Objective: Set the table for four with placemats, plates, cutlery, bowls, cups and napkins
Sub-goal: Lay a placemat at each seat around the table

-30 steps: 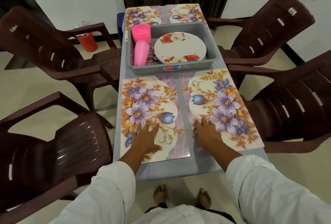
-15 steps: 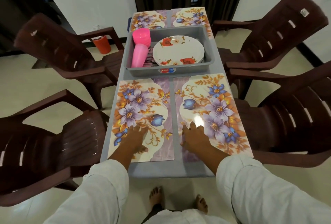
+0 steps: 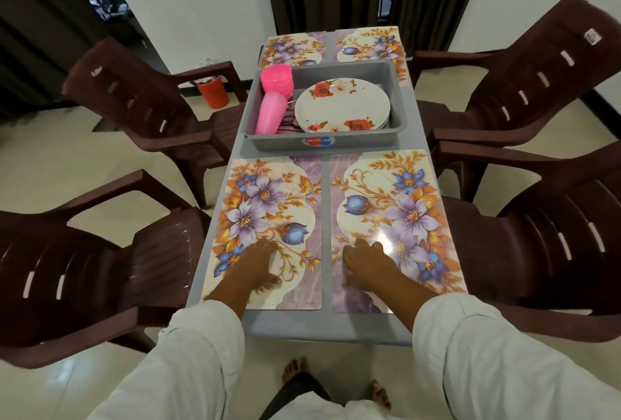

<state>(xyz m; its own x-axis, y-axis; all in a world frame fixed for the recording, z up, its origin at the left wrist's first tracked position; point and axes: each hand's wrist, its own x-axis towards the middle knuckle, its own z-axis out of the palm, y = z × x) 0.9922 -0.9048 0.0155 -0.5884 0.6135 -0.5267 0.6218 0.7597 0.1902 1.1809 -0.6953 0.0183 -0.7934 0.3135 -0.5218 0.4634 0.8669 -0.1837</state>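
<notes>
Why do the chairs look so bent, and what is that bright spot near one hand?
Head view: the wide-angle lens bows the chairs at the edges; the bright spot is room-light glare on the glossy right placemat, beside the right hand; the fingers look slightly soft.

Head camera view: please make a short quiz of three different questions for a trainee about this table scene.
1. True or false: the left hand and the right hand rest flat on the two near placemats.
2. Where are the plates? A) on the placemats B) in the grey tray C) on a chair
3. Fill in: the pink cups lie in the tray to the ____ of the plates.

Key:
1. True; left placemat, right placemat.
2. B
3. left
</notes>
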